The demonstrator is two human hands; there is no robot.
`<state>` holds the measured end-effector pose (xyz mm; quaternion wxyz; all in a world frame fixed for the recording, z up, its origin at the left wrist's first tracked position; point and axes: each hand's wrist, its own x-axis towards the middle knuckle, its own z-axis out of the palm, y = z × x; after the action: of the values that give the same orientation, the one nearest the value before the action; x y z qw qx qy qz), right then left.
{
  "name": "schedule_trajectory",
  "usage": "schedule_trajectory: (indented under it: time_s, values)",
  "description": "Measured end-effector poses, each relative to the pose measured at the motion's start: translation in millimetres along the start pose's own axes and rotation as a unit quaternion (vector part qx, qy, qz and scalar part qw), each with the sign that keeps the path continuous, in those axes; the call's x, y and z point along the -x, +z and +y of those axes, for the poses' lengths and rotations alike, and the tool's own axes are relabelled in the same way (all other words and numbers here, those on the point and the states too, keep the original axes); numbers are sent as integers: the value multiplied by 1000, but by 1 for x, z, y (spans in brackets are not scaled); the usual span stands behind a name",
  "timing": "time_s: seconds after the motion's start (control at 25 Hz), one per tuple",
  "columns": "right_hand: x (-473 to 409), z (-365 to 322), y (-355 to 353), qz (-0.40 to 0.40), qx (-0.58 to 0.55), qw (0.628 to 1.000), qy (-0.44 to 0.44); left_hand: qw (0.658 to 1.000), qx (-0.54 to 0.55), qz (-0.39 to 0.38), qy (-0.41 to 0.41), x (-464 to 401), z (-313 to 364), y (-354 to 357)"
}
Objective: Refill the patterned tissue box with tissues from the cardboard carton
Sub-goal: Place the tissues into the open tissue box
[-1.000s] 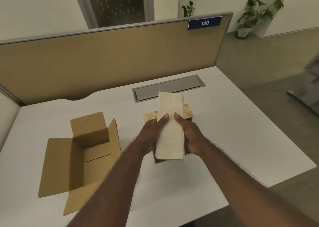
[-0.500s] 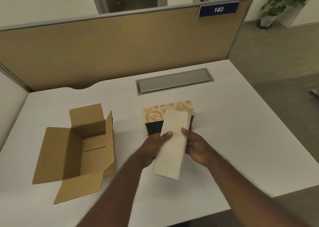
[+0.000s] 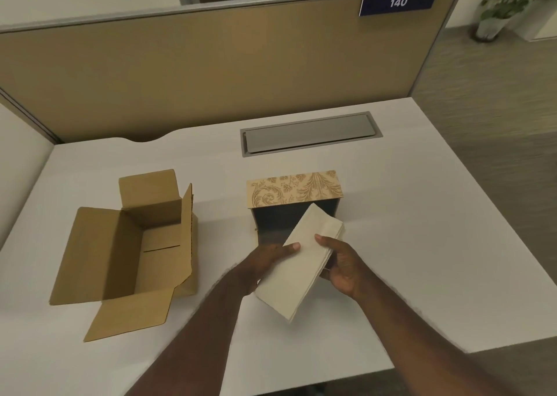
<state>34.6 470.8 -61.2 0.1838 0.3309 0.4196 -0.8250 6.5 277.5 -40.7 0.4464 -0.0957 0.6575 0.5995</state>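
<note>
A cream stack of tissues [image 3: 301,263] is held between my left hand [image 3: 265,260] and my right hand [image 3: 343,266], tilted with its far end over the dark opening of the patterned tissue box [image 3: 295,189]. The box stands in the middle of the white desk, its gold-leaf patterned panel on the far side and its dark inside facing me. The brown cardboard carton [image 3: 126,245] lies open to the left with its flaps spread; no tissues show inside it.
A grey cable hatch [image 3: 310,135] is set into the desk [image 3: 422,230] behind the box. A tan partition [image 3: 211,64] with a "140" sign closes the far side. The desk's right and front edges drop to the floor.
The tissue stack has come down and tilted to the right, its far end now at the box's opening. The view has shifted closer over the desk.
</note>
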Motion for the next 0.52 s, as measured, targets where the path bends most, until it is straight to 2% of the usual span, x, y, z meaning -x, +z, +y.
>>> schedule_trajectory:
  time_s: [0.12,0.24,0.4,0.52]
  values:
    - [-4,8,-9,26,-56,998,4,999,-26,31,-32,1,-12,-6]
    - [-8,15,-12,39,-92,995,0,997,-8,58,-55,2,-29,-12]
    - [-14,19,-9,47,-127,991,-16,991,112,63,-36,3,-45,-22]
    - [-18,20,-7,37,-156,987,-34,976,194,102,-2,-3,-48,-29]
